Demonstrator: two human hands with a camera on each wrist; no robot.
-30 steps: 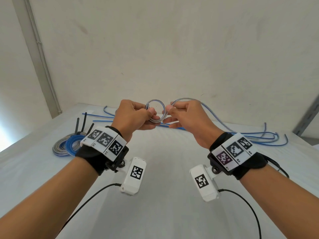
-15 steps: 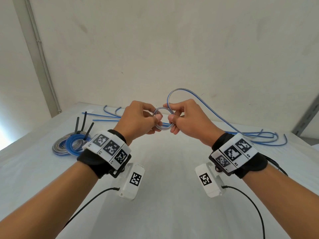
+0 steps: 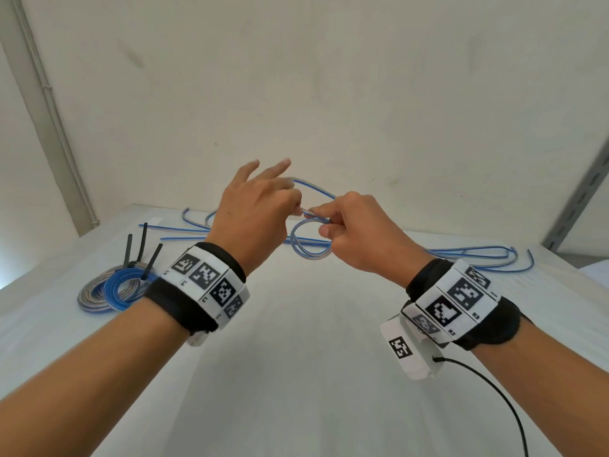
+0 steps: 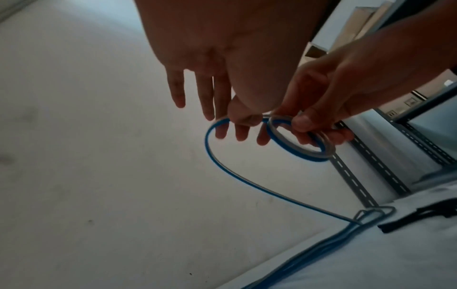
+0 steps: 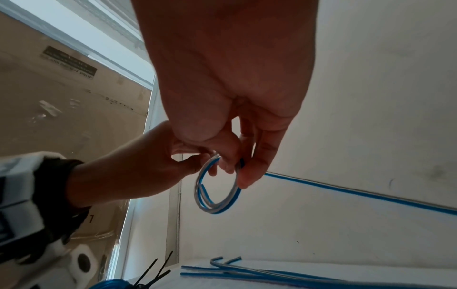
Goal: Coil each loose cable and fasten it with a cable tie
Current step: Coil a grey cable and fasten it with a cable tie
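Note:
A small coil (image 3: pixel 309 240) of blue-and-grey flat cable hangs in the air above the table, with two or three turns. My right hand (image 3: pixel 346 230) pinches the coil (image 5: pixel 217 192) at its top between thumb and fingers. My left hand (image 3: pixel 260 206) pinches the free strand (image 4: pixel 215 156) just left of the coil, with its other fingers spread straight. From there the cable arcs up behind the hands and runs down to the right, to loose loops (image 3: pixel 478 255) on the table.
Two finished coils (image 3: pixel 112 286), fastened with black cable ties (image 3: pixel 141 249), lie at the table's left. More loose blue cable (image 3: pixel 184 225) lies along the back wall. A grey slotted upright (image 3: pixel 580 196) stands at the right. Spare black ties (image 4: pixel 420 215) lie on the table's right.
Both hands rose. The left hand let go of the coil, spread its fingers and now pinches the free strand; the coil now hangs from the right hand alone.

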